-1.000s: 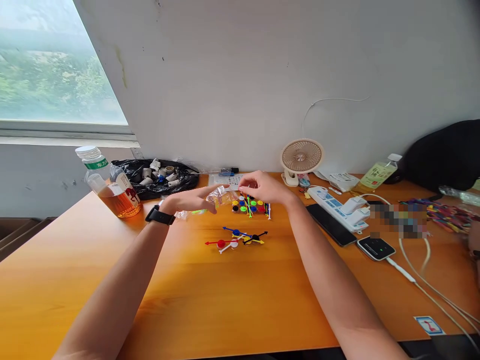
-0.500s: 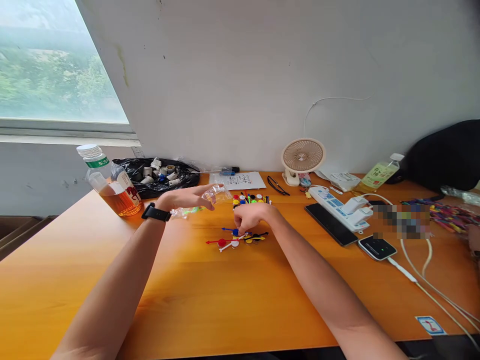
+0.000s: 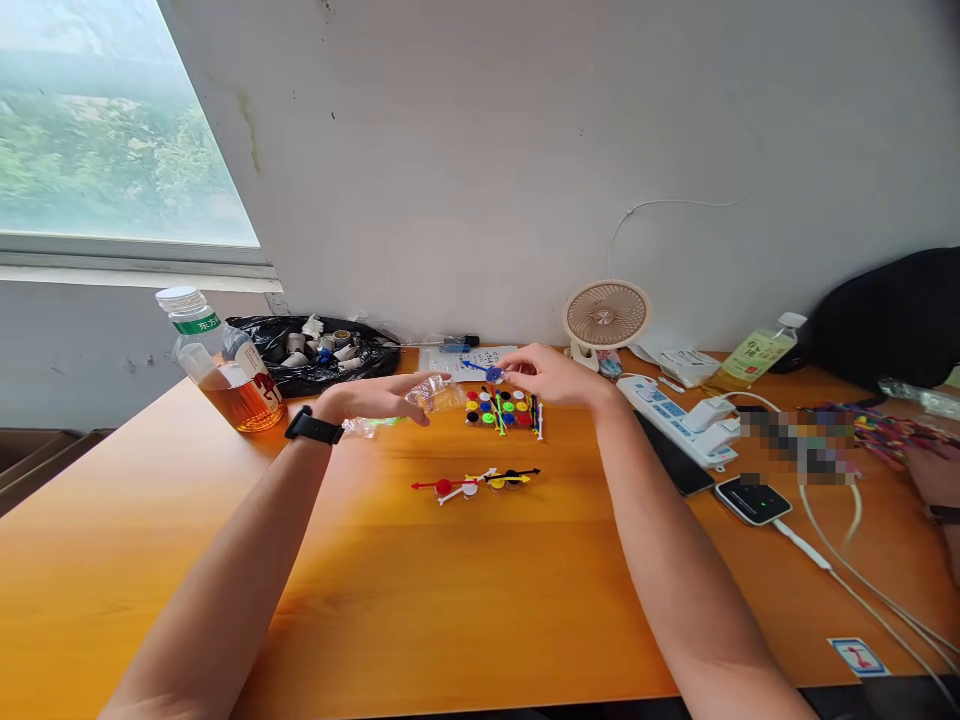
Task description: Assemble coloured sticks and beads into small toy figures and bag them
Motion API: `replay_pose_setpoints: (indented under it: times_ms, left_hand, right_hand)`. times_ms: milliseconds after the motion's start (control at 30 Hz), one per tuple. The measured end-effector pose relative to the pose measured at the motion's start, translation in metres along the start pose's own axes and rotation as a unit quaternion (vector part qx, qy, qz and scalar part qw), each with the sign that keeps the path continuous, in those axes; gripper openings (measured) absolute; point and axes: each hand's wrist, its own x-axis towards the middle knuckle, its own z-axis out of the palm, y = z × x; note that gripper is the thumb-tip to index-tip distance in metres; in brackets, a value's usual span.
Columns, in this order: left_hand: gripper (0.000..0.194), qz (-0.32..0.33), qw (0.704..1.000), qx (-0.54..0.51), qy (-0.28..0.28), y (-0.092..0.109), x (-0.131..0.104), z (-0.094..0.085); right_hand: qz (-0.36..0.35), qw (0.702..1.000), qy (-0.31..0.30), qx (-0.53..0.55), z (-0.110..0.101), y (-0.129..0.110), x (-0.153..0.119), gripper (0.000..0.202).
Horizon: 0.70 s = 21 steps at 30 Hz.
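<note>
A small fan (image 3: 606,316) is standing by the wall on the counter (image 3: 420,600), a tea bottle (image 3: 217,365) lying near a black bag (image 3: 315,355)

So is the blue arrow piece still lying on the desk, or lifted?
Lifted: the right hand pinches the blue arrow piece in the air, above the coloured pieces on the desk.

Glossy orange wooden table (image 3: 420,610): coloured plastic arrow pieces (image 3: 476,484), amber-drink plastic bottle (image 3: 225,372), black phone (image 3: 671,462), white power strip (image 3: 679,410), small beige fan (image 3: 604,322).
</note>
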Motion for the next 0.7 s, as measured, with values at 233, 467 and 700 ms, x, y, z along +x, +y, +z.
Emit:
replay_pose_setpoints:
  times_ms: [233, 467, 700]
  left_hand:
    - [0.093, 0.023, 1.000, -0.013, -0.003, 0.011, 0.005, 0.005]
    - [0.093, 0.041, 0.998, -0.022, -0.029, 0.027, 0.006, 0.008]
    - [0.099, 0.068, 0.998, -0.010, -0.007, 0.026, 0.008, 0.012]
  right_hand:
    - [-0.015, 0.999, -0.040, 0.004, 0.011, -0.007, 0.005, 0.027]
    - [-0.032, 0.996, -0.011, 0.081, 0.010, -0.004, 0.007, 0.024]
    - [-0.041, 0.985, 0.037, 0.162, 0.008, -0.003, 0.007, 0.021]
